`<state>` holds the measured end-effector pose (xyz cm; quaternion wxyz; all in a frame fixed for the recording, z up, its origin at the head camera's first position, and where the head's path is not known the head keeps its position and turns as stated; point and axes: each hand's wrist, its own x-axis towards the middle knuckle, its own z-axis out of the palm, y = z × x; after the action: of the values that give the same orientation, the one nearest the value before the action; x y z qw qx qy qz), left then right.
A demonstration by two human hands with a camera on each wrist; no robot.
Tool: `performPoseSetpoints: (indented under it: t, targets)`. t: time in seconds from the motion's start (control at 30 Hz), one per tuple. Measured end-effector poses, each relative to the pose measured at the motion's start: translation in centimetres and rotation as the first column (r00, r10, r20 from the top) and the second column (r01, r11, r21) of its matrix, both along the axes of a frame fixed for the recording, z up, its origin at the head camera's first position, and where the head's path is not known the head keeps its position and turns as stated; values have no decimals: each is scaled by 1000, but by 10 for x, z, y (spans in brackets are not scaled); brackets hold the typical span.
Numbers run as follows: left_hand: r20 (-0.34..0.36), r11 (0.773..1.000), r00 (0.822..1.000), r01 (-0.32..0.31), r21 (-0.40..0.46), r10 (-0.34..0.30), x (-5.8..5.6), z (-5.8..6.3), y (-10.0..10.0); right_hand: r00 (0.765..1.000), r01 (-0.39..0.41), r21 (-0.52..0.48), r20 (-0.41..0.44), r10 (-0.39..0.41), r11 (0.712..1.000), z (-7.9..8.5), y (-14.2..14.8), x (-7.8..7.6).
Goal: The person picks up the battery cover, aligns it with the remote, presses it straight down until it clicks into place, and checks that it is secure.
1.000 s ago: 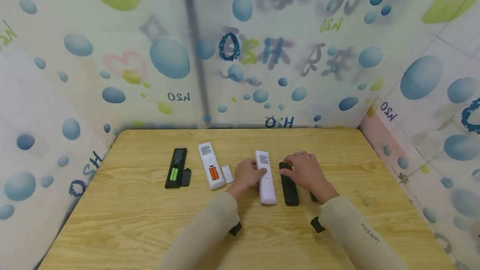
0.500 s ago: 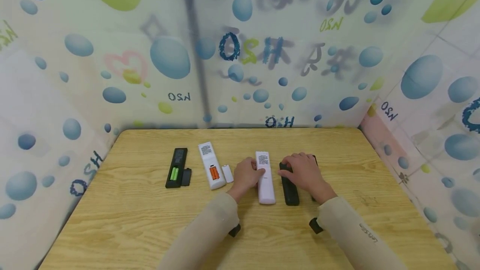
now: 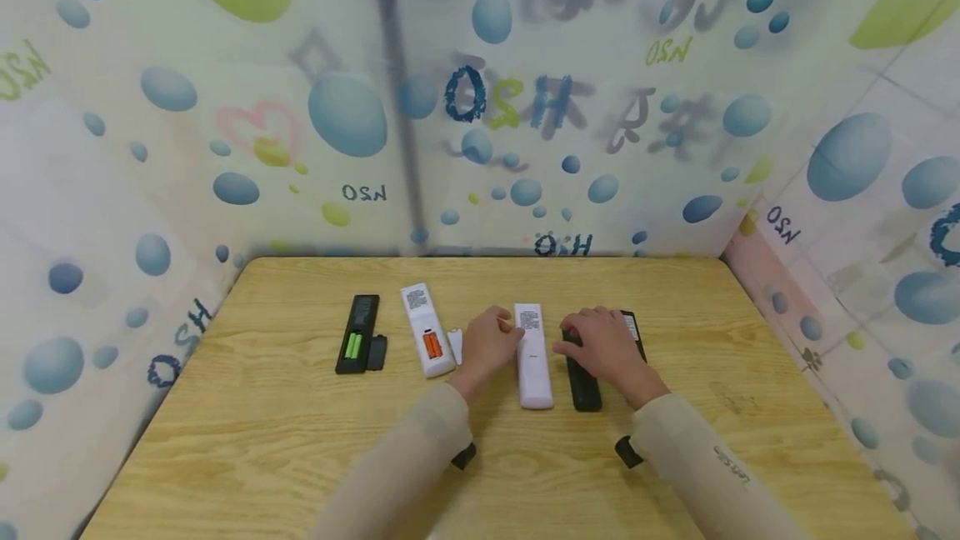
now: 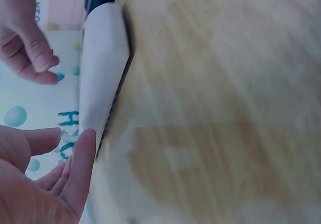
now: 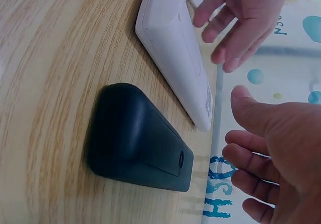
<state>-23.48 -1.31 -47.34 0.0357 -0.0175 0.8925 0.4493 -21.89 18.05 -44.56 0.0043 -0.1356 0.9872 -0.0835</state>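
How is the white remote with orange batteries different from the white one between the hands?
The left white remote is open, showing orange batteries; the middle white remote looks closed. The left one slants more; the middle one lies straighter. Both are white, with printing near the far end.

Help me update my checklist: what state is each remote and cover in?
Slim black plastic remote: open, green batteries inside.
Flat black plastic cover: detached.
Left white plastic remote: open, orange batteries inside.
Small white plastic cover: detached.
Central long white plastic remote: closed.
Rounded black plastic remote: closed.
Far-right black remote: mostly hidden; cannot tell.
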Motion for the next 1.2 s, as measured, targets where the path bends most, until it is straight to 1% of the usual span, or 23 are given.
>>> performPoseSetpoints:
  t: [0.03, 0.2, 0.33, 0.43, 0.7, 0.8, 0.93, 1.0, 1.07, 1.2]
  targets:
    - [10, 1000, 1000, -3, 20, 3, -1, 1, -2, 1000, 0, 4, 0, 0, 1000, 0, -1, 0]
    - [13, 994, 1000, 3, 112, -5, -6, 10, -20, 1000, -19, 3, -6, 19, 1000, -1, -7, -3]
    - [18, 987, 1000, -5, 158, 2, -11, 17, -43, 999, -47, -15, 3, 47, 999, -3, -20, -7]
    - [13, 986, 1000, -17, 166, 15, -14, 22, -62, 997, -71, -9, 14, 71, 997, -3, -33, -10]
    - [38, 994, 996, -78, 78, 75, -23, 25, -112, 988, -153, 0, 1, 153, 988, -6, -68, -16]
    - [60, 990, 993, -105, 96, 100, -24, 28, -125, 985, -174, 16, 12, 173, 985, -8, -79, -19]
    - [102, 986, 988, -129, 104, 118, -24, 32, -137, 982, -183, 34, 52, 181, 983, -9, -92, -23]
    - [131, 989, 985, -123, 78, 112, -24, 34, -141, 981, -184, 45, 75, 181, 982, -10, -99, -25]
    - [161, 995, 982, -99, 20, 95, -24, 34, -144, 979, -185, 47, 98, 180, 982, -12, -107, -27]
    - [210, 997, 976, -44, -69, 57, -25, 30, -149, 975, -191, 48, 124, 184, 980, -16, -121, -31]
